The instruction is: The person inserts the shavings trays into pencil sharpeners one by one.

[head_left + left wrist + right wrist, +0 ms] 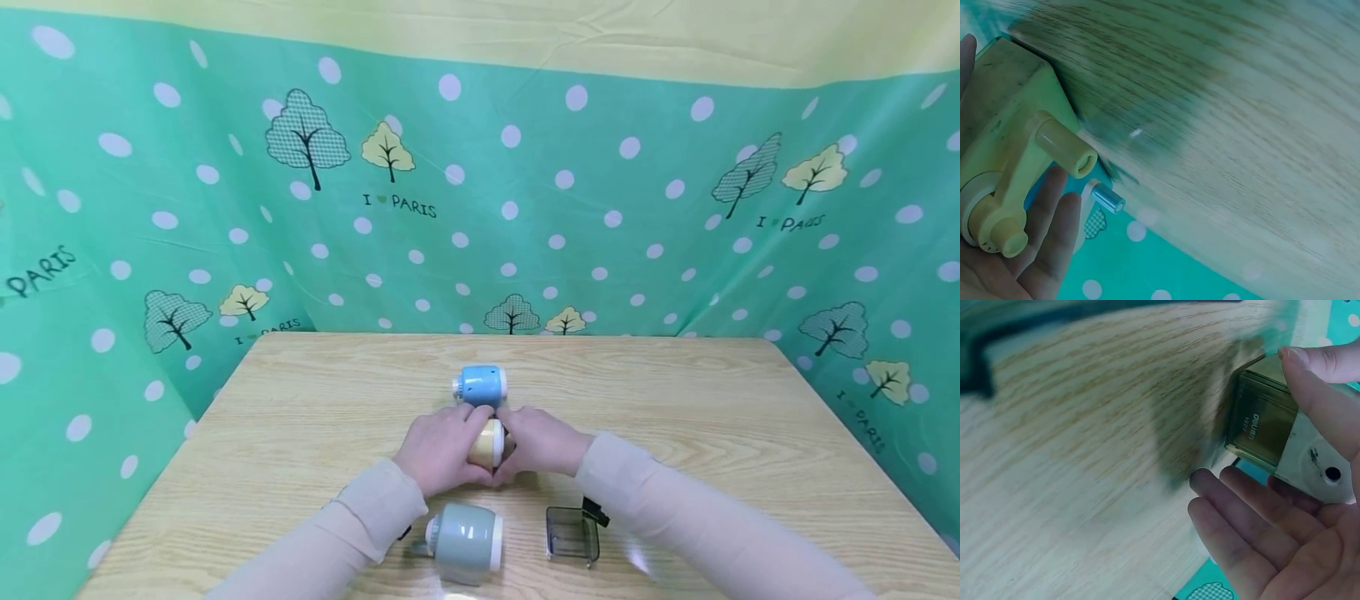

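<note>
A pale yellow crank pencil sharpener is held between both hands over the middle of the table. My left hand grips its crank side; the left wrist view shows the yellow crank handle and two fingers beyond it. From the other side my right hand holds the white end, thumb on one side and fingers on the other. A see-through shavings drawer sits in that end in the right wrist view. The thumbs come together at the near side in the head view.
Behind the hands lies a blue pencil sharpener. Nearer me is a grey-green pencil sharpener, its crank to the left, close to my left sleeve. A dark see-through drawer lies right of it, by my right forearm. Patterned green cloth hangs around the table.
</note>
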Tool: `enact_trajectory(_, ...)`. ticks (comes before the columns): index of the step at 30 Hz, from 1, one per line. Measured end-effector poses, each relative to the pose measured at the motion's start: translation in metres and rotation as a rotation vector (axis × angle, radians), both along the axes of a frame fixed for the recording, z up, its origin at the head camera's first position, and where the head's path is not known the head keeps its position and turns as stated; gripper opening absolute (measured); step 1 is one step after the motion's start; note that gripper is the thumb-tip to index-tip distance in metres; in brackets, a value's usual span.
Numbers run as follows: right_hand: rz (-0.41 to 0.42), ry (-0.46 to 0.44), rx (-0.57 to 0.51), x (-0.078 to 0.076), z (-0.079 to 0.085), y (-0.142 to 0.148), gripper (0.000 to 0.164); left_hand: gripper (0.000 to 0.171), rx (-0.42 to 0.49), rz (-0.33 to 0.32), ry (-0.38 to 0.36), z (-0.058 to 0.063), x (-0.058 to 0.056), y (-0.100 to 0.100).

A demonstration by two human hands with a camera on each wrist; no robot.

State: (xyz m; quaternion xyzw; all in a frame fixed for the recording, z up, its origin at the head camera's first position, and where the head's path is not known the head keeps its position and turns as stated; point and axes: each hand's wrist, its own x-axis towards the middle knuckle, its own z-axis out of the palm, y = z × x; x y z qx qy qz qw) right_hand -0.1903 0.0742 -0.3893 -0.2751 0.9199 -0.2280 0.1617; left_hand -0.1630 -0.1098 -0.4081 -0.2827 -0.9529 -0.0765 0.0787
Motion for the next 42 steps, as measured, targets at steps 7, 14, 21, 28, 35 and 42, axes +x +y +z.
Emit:
enact_trajectory(7, -0.019, -0.017, -0.056, 0.002, 0.008, 0.006, 0.089, 0.087, -0.002, -0.003, 0.032, 0.001, 0.001, 0.0)
enact_trajectory(14, -0.036, 0.038, -0.087, 0.012, 0.015, 0.013, 0.086, 0.087, -0.023, -0.026, 0.087, 0.007, 0.001, 0.002)
enact_trajectory(21, -0.018, 0.137, -0.111, 0.027, 0.017, 0.029, 0.077, 0.087, -0.01, -0.062, 0.132, 0.016, 0.008, 0.002)
enact_trajectory(28, 0.018, 0.165, -0.095, 0.043, 0.015, 0.044, 0.068, 0.079, 0.025, -0.081, 0.153, 0.024, 0.018, 0.003)
enact_trajectory(35, 0.03, 0.175, -0.09, 0.055, 0.02, 0.055, 0.068, 0.074, 0.035, -0.106, 0.149, 0.032, 0.027, 0.006)
enact_trajectory(42, 0.031, 0.182, -0.085, 0.064, 0.024, 0.064, 0.07, 0.078, 0.049, -0.122, 0.139, 0.036, 0.038, 0.006)
